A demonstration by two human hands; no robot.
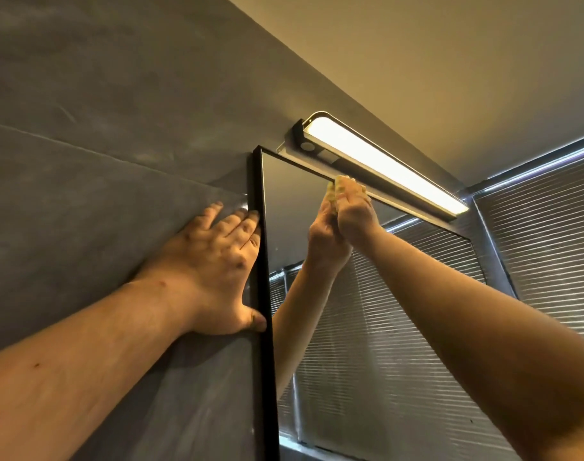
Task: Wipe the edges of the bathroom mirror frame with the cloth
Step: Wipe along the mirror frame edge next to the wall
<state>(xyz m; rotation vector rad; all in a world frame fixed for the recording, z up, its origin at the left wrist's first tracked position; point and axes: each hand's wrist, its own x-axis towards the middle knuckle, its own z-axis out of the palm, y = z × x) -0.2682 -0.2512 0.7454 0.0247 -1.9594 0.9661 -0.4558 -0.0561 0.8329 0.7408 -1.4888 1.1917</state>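
On the left, a grey, mottled wall point(84, 134) filled the view. The left hand point(214, 271) lay flat against it with fingers straight and spread, grasping nothing; its fingertips and thumb touched the outer side of the thin black mirror frame point(262, 294). That left edge of the frame ran nearly upright, leaning slightly, from the bottom of the view up to a corner near the middle. From that corner the top edge slanted down to the right. Partway along the top edge, the right hand point(355, 211) was clenched around a small yellow cloth point(342, 184), pressing it on the frame. Just above, a long lit bar lamp point(383, 161) lay parallel to that edge. Slatted blinds point(546, 234) hung at far right.
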